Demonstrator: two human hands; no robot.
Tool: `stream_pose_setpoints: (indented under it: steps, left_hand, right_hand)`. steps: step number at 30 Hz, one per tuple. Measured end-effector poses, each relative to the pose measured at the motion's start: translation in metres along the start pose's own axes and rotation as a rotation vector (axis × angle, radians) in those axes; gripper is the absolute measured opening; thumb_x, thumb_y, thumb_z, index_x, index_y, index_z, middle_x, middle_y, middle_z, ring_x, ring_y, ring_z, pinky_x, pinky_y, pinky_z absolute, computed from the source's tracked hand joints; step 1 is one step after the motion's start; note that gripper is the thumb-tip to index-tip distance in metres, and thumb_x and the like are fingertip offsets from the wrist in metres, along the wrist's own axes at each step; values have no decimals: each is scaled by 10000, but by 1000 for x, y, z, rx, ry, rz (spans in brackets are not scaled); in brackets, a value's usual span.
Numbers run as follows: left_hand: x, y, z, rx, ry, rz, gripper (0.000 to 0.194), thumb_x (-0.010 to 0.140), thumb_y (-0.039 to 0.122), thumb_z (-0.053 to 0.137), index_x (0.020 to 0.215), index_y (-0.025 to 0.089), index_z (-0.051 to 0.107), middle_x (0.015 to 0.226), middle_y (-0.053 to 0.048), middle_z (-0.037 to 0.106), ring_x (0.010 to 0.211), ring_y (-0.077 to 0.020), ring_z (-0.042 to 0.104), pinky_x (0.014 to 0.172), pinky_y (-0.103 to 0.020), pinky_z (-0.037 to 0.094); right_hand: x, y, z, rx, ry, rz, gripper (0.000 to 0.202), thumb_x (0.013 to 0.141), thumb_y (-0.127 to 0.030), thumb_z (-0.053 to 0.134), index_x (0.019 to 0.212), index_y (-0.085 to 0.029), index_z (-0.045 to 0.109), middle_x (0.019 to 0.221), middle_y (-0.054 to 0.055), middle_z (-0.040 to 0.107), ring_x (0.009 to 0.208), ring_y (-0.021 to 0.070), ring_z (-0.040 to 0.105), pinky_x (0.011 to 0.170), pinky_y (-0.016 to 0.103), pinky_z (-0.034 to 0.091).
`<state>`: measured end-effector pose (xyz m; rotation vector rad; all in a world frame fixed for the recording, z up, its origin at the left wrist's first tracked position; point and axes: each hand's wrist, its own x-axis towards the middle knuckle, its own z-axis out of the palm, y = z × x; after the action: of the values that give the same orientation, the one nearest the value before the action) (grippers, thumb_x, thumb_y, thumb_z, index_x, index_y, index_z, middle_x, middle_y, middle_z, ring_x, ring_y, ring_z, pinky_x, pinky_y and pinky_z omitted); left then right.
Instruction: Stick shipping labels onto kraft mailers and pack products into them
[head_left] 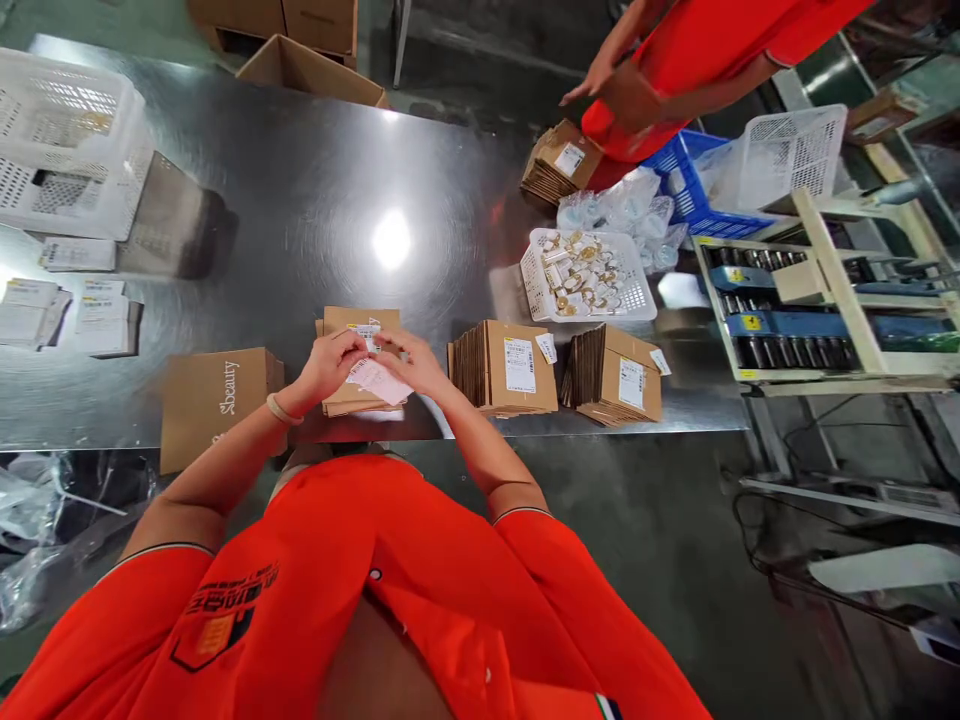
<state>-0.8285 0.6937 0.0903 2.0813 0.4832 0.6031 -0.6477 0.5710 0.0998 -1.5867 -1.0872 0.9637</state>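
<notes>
Both my hands are over a small stack of flat brown cardboard boxes (340, 318) at the table's near edge. My left hand (334, 362) has its fingers bent together near a white printed label (365, 334); what lies between its fingertips is too small to make out. Opposite it, my right hand (412, 361) has its fingers curled over a pale paper slip (384, 382), which spreads below the fingertips. Whether the right fingers pinch the slip is hidden. To the right stand two bundles of folded boxes with labels, the nearer one (520, 368) and a farther one (628, 378).
A brown carton (202, 400) lies left of my hands. White baskets (67, 140) and paper stacks (105, 322) sit farther left. A basket of small items (589, 277) is beyond the bundles. Another person's hands (600, 80) hold a brown box across the table; a rack (787, 300) stands right.
</notes>
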Motion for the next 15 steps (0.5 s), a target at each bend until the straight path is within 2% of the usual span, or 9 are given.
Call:
stream_pose_setpoints:
  steps: [2,5,7,8,10,12,13,14,15]
  left_hand:
    - [-4,2,9,-5,17,-41,171,976,325,677,845,216,691,826,-49,726,801,-211,653,776,-329,529]
    - [-5,2,22,-36,7,-141,172,993,333,653,901,201,714,844,-49,733,816,-213,666,783,-327,535]
    - [-4,-2,27,-52,61,-243,199,1025,359,645,1037,187,745,974,-82,780,908,-241,709,864,-356,565]
    - [-3,-7,28,-37,133,-297,240,1031,372,664,1152,182,747,1108,-115,798,1026,-274,731,948,-386,573]
    - [-2,-19,28,46,310,-421,512,997,404,762,1438,163,661,1478,-219,710,1394,-385,644,1167,-489,507]
    - [-3,-36,28,117,392,-590,914,915,446,887,1652,103,469,1741,-341,450,1665,-511,358,1306,-620,359]
    - [-5,-45,28,121,371,-679,1076,867,459,937,1702,68,382,1782,-391,350,1705,-561,254,1324,-672,313]
    - [-6,-54,30,101,316,-743,1192,828,468,971,1726,40,314,1783,-432,305,1709,-595,220,1324,-709,300]
    - [-8,-62,31,65,250,-774,1258,799,471,991,1735,29,277,1763,-454,322,1696,-609,253,1313,-727,320]
  right_hand:
    - [-4,0,0,-106,-63,-76,298,845,-479,890,781,-225,749,811,26,739,868,210,647,815,297,468]
    - [-2,7,-3,-201,-65,-90,448,930,-535,800,649,-226,638,658,-7,614,743,183,554,739,285,407]
    - [10,13,-14,-249,-45,-60,475,967,-501,723,610,-222,582,610,-26,533,701,160,496,697,271,357]
    - [19,16,-23,-285,-49,-28,466,966,-473,700,597,-219,570,593,-33,500,682,150,473,679,268,331]
    - [45,22,-45,-394,-90,60,423,928,-409,693,574,-213,570,556,-44,450,642,135,438,652,275,291]
    - [75,25,-62,-536,-161,147,369,865,-344,726,549,-211,588,522,-46,441,615,131,435,646,290,289]
    - [91,27,-66,-605,-210,182,341,830,-314,753,541,-211,604,512,-43,457,615,136,455,654,296,307]
    - [105,28,-67,-666,-259,216,314,795,-286,786,538,-211,622,511,-35,489,627,146,493,670,299,336]
    - [119,28,-63,-722,-295,249,292,762,-258,822,540,-210,639,522,-22,534,658,163,546,702,304,378]
